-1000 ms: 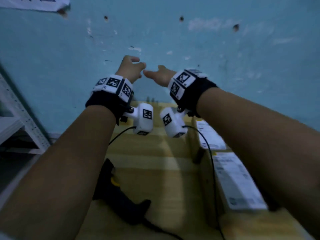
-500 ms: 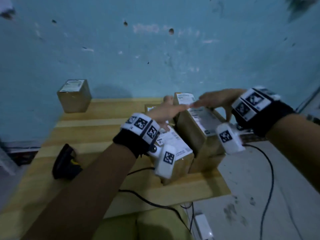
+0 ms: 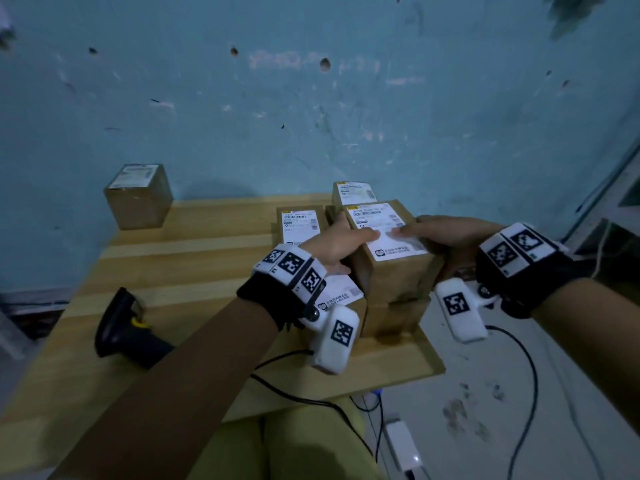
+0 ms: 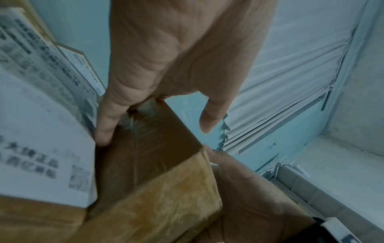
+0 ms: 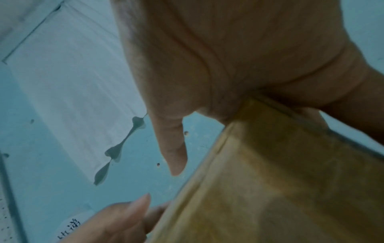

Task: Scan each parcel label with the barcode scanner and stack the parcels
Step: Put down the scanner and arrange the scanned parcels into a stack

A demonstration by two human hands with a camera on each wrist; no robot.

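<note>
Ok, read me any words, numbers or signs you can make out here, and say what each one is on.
Nothing reads clearly enough to quote.
Label on the top parcel: barcodes and print, blurred.
Neighbouring parcel's label: too small.
Lone parcel's label: too small.
Wrist bands: coded squares, no words.

**Brown boxes, teal wall, checker tags**

Parcels (image 3: pixel 394 271) are plain brown cardboard with white labels (image 3: pixel 388 233) printed black. Scanner (image 3: pixel 121 323) is black with a yellow bit. Table (image 3: pixel 194 271) is pale striped wood, wall (image 3: pixel 311 116) scuffed teal. Wristbands (image 3: pixel 294 268) are white with black square-pattern tags.
</note>
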